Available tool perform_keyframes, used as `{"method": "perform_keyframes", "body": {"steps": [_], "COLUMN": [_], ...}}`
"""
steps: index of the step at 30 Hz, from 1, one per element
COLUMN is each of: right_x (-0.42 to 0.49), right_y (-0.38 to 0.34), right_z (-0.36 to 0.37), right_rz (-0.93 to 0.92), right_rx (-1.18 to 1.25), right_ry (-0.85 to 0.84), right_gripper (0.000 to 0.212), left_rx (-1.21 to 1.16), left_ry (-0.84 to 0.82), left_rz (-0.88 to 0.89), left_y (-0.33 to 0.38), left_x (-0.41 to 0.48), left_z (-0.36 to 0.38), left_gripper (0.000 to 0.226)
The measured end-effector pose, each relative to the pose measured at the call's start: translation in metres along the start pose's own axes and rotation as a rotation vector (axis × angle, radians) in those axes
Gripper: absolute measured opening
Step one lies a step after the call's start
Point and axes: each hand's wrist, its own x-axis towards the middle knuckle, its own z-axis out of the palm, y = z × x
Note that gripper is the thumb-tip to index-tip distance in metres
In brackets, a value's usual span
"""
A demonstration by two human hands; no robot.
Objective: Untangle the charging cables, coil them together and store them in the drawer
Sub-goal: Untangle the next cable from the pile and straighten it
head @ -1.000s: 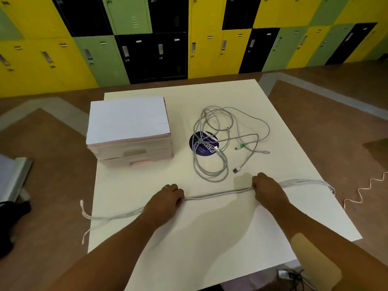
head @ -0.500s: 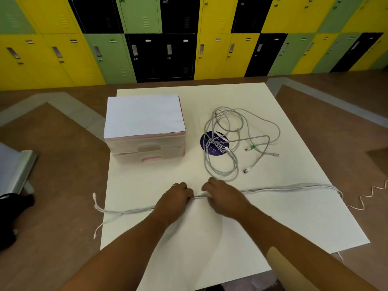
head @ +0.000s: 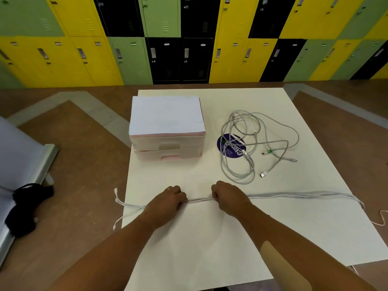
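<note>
— White cables: who holds them?
— Both hands, knuckles up, forearms reaching in over the desk (head: 199, 248). The left hand (head: 168, 201) and the right hand (head: 227, 198) each curl round the straightened cable bundle (head: 294, 194), with a short taut stretch between them.
— And the rest?
— It runs right to the desk's edge, and its ends hang off the left edge. The tangled cables (head: 248, 160) lie beyond the right hand, beside the drawer unit (head: 168, 141).

Yellow, green and black lockers (head: 189, 38) line the wall behind a white table (head: 199, 248) bearing a purple sticker (head: 221, 147).
</note>
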Motion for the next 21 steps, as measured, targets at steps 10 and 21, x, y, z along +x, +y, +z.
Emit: {"method": "perform_keyframes", "body": {"steps": [10, 21], "right_x": [0.002, -0.002], "right_y": [-0.004, -0.003], "right_z": [-0.004, -0.005], "right_rz": [-0.018, -0.021], "right_rx": [-0.041, -0.023], "right_ry": [-0.039, -0.015], "right_gripper": [0.013, 0.012], "left_rx": [0.127, 0.2], "left_ry": [-0.031, 0.039], "left_rz": [-0.02, -0.084], "left_y": [-0.016, -0.041], "left_x": [-0.014, -0.029], "left_z": [-0.02, -0.032], "left_gripper": [0.013, 0.014]}}
